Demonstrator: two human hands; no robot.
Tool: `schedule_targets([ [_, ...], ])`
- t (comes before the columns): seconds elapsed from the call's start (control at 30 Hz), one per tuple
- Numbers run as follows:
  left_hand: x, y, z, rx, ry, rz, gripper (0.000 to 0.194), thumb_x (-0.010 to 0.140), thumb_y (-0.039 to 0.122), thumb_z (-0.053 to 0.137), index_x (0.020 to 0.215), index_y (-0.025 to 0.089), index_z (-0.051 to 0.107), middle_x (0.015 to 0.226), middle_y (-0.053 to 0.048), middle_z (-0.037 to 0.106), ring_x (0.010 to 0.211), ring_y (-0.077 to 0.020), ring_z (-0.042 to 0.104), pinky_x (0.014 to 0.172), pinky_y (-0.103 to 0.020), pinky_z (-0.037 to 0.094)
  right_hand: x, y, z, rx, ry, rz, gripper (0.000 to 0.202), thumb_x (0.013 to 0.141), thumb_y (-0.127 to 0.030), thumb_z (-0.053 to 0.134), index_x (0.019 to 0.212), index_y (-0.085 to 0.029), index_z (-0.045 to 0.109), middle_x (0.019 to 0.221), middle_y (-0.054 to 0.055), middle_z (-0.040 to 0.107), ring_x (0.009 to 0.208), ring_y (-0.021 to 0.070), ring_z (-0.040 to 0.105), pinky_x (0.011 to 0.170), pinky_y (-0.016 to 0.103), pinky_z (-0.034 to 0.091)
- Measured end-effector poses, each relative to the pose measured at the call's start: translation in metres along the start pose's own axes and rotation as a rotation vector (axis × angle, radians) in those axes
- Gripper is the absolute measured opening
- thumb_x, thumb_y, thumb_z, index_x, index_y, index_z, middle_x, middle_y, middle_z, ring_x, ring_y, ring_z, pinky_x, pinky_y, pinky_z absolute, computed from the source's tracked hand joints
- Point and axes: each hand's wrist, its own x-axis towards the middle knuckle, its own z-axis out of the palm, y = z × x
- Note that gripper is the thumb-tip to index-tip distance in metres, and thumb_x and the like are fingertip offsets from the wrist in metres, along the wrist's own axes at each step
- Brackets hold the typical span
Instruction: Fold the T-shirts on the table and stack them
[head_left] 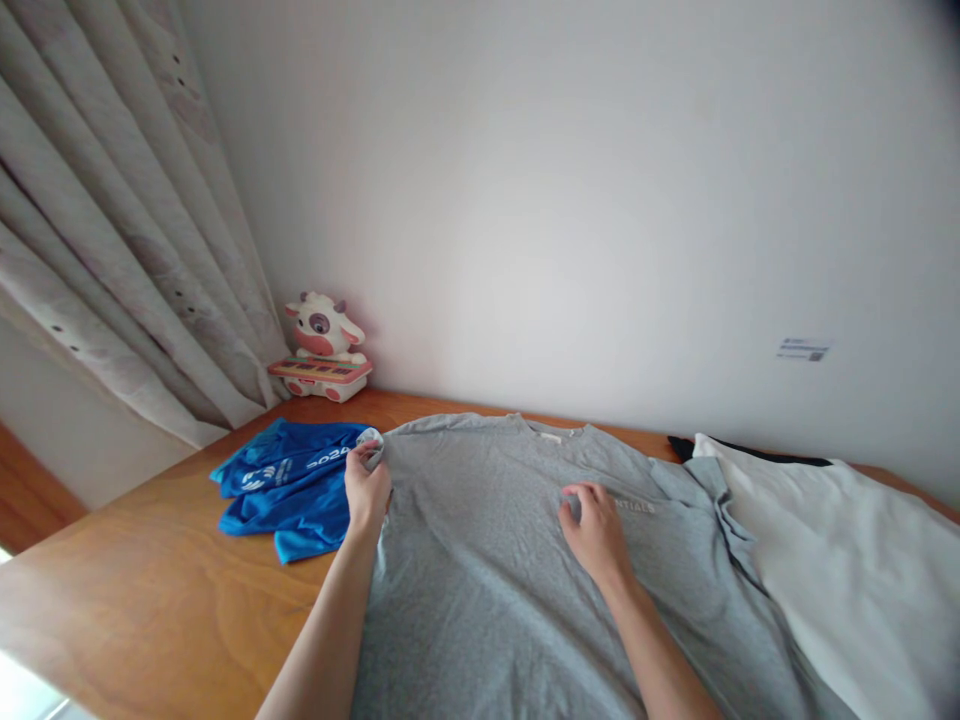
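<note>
A grey T-shirt point(480, 560) lies spread on the wooden table, its collar toward the wall and pale lettering on the chest. At its left edge my left hand point(366, 487) is closed on the grey sleeve, whose end is bunched up between the fingers. My right hand point(590, 517) hovers over or rests on the chest beside the lettering, with its fingers curled and thumb apart; nothing shows between them. Just left of my left hand lies a crumpled blue shirt point(300, 480) with white print.
A white garment point(847, 550) with black cloth behind it lies on the right. A cow-shaped toy keyboard point(322, 350) stands at the back left corner, near the curtain point(127, 220). The wooden table point(165, 600) meets the wall behind.
</note>
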Motion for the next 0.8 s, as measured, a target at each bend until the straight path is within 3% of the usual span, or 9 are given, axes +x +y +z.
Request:
schedule_targets([
  [0.1, -0.011, 0.017, 0.002, -0.015, -0.081, 0.081, 0.059, 0.076, 0.007, 0.041, 0.133, 0.019, 0.05, 0.125, -0.01, 0.068, 0.115, -0.0222, 0.065, 0.1, -0.035, 0.051, 0.001, -0.002, -0.001, 0.008, -0.012, 0.001, 0.018, 0.085, -0.024, 0.049, 0.097, -0.022, 0.063, 0.103, 0.011, 0.063, 0.101, 0.0261, 0.06, 0.092, 0.04, 0.047],
  [0.17, -0.025, 0.03, 0.005, -0.029, -0.292, 0.227, 0.066, 0.072, 0.005, 0.044, 0.135, 0.024, 0.052, 0.126, -0.005, 0.069, 0.117, -0.021, 0.065, 0.102, -0.033, 0.049, 0.001, -0.002, -0.001, 0.026, -0.006, -0.01, 0.018, 0.085, -0.023, 0.05, 0.097, -0.022, 0.063, 0.103, 0.011, 0.063, 0.101, 0.0263, 0.06, 0.092, 0.041, 0.048],
  [0.27, -0.045, 0.046, 0.011, -0.025, -0.715, 0.484, 0.073, 0.076, 0.008, 0.048, 0.146, 0.026, 0.043, 0.131, -0.004, 0.069, 0.114, -0.0196, 0.066, 0.102, -0.031, 0.05, 0.001, -0.002, -0.001, 0.042, 0.009, -0.038, 0.019, 0.086, -0.022, 0.049, 0.099, -0.022, 0.062, 0.101, 0.01, 0.063, 0.1, 0.0262, 0.061, 0.091, 0.04, 0.048],
  [0.33, -0.054, 0.049, 0.013, 0.046, -0.819, 0.591, 0.073, 0.078, 0.011, 0.052, 0.148, 0.026, 0.039, 0.138, -0.005, 0.065, 0.121, -0.0204, 0.064, 0.105, -0.033, 0.048, 0.001, -0.003, -0.001, 0.038, 0.008, -0.056, 0.019, 0.086, -0.022, 0.048, 0.099, -0.022, 0.061, 0.101, 0.01, 0.064, 0.099, 0.0261, 0.061, 0.091, 0.04, 0.048],
  [0.47, -0.058, 0.043, 0.017, 0.268, -0.792, 0.661, 0.07, 0.074, 0.011, 0.06, 0.142, 0.023, 0.049, 0.144, -0.009, 0.06, 0.136, -0.0247, 0.052, 0.114, -0.037, 0.041, 0.001, -0.006, -0.004, 0.043, 0.004, -0.086, 0.018, 0.086, -0.021, 0.049, 0.1, -0.021, 0.06, 0.099, 0.01, 0.065, 0.097, 0.0261, 0.061, 0.091, 0.041, 0.049],
  [0.63, -0.056, 0.041, 0.022, 0.276, -0.725, 0.498, 0.043, 0.085, 0.012, 0.053, 0.124, 0.026, 0.064, 0.134, -0.006, 0.068, 0.126, -0.0233, 0.061, 0.107, -0.035, 0.046, 0.001, -0.011, -0.003, 0.133, -0.024, -0.074, 0.019, 0.088, -0.029, 0.049, 0.101, -0.022, 0.062, 0.101, 0.011, 0.068, 0.099, 0.0269, 0.063, 0.093, 0.043, 0.049],
  [0.7, -0.058, 0.044, 0.024, 0.26, -0.672, 0.454, 0.034, 0.095, 0.021, 0.048, 0.125, 0.024, 0.063, 0.128, -0.008, 0.071, 0.12, -0.0243, 0.065, 0.101, -0.034, 0.049, 0.003, -0.015, 0.002, 0.261, -0.086, 0.018, 0.023, 0.089, -0.037, 0.051, 0.101, -0.022, 0.063, 0.099, 0.011, 0.07, 0.095, 0.027, 0.065, 0.091, 0.043, 0.05],
  [0.8, -0.06, 0.048, 0.026, 0.245, -0.632, 0.435, 0.033, 0.103, 0.035, 0.04, 0.122, 0.025, 0.064, 0.122, -0.008, 0.073, 0.115, -0.0244, 0.067, 0.096, -0.033, 0.051, 0.012, -0.027, 0.014, 0.517, -0.221, 0.281, 0.04, 0.086, -0.052, 0.055, 0.111, -0.022, 0.062, 0.089, 0.008, 0.074, 0.08, 0.0257, 0.07, 0.081, 0.042, 0.056],
])
